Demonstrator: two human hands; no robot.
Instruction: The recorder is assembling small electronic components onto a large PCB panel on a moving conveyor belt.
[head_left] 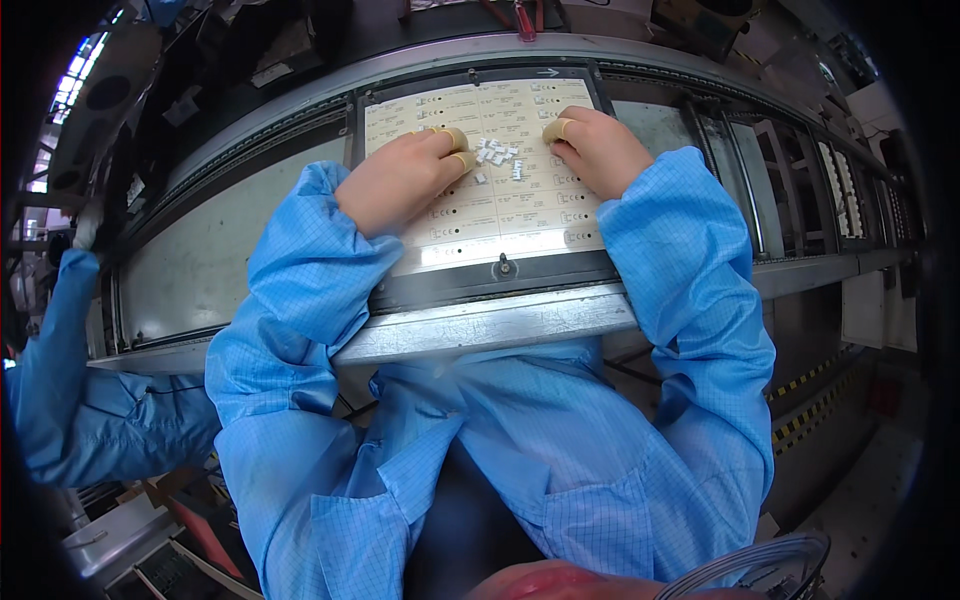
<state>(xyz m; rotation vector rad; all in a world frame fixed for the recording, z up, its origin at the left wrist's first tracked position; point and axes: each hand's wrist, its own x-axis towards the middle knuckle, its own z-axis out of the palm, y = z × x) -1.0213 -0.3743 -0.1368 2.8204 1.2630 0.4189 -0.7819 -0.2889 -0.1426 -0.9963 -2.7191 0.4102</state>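
Note:
A cream printed circuit board panel with rows of printed marks lies in a dark frame on the conveyor before me. On its middle sits a loose heap of small white connector-like parts. Left of the heap, my left hand has its capped fingertips bent close together at the panel. To the right of the heap, my right hand pinches its fingertips together over the panel. Both hands wear yellowish finger cots. Anything between either set of fingertips is too small or hidden to make out.
A metal rail runs along the near side of the conveyor. Knobs such as this black one stand up from the frame. A red-handled tool lies beyond the far rail. At the left, another person's blue sleeve reaches toward the line.

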